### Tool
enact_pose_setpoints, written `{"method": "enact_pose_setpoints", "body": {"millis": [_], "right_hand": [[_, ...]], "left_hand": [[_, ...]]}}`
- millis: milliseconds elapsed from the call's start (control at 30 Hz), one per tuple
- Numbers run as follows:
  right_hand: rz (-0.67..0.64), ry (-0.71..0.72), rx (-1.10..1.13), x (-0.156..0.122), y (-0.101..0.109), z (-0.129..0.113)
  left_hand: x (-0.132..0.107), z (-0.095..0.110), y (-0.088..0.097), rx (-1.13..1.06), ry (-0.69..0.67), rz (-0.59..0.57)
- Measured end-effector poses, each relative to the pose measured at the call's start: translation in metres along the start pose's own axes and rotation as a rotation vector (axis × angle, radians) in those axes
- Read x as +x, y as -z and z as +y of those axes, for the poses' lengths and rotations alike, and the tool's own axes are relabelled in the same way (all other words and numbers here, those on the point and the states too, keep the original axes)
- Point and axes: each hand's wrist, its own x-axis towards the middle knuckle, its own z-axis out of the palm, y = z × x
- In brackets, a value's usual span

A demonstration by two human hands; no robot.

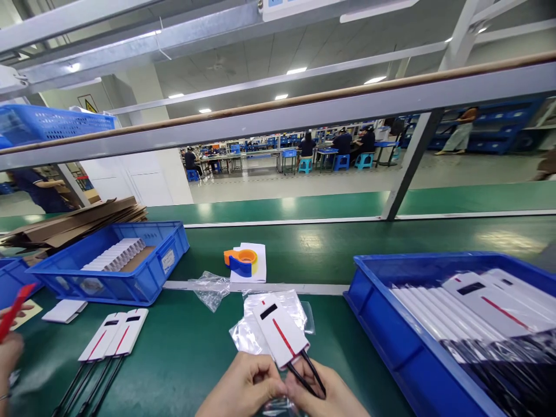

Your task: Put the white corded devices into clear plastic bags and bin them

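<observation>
A flat white device [280, 330] with a black window, a red stripe and black cables lies tilted in front of me, over several clear plastic bags [249, 330]. My right hand [332, 391] is closed around the looped black cables [313, 370] at its lower end. My left hand [247, 382] is closed in a pinch beside it, fingertips meeting those of my right hand. Clear plastic [280, 407] shows just under both hands and seems pinched by the left; the exact grip is partly hidden.
At right stands a blue bin [377, 324] of bagged devices. Two similar devices [113, 335] lie at left, near another person's hand [9, 347] with a red tool [16, 310]. Behind are a blue crate [143, 289], an orange-and-blue tape dispenser [242, 263] and a metal rail [278, 124].
</observation>
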Motion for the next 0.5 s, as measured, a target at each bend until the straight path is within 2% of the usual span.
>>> {"method": "enact_pose_setpoints", "body": {"millis": [167, 333, 400, 500], "right_hand": [[-0.091, 0.021, -0.068, 0.002, 0.005, 0.002], [-0.037, 0.024, -0.084, 0.001, 0.002, -0.001], [-0.013, 0.027, -0.030, 0.001, -0.001, 0.001], [0.012, 0.020, 0.041, 0.001, -0.002, 0.008]], "left_hand": [[-0.002, -0.014, 0.002, 0.079, -0.041, 0.186], [-0.006, -0.016, 0.003, 0.133, -0.077, 0.260], [-0.005, -0.017, -0.002, 0.152, -0.047, 0.310], [-0.001, -0.025, -0.017, 0.153, -0.010, 0.456]]}}
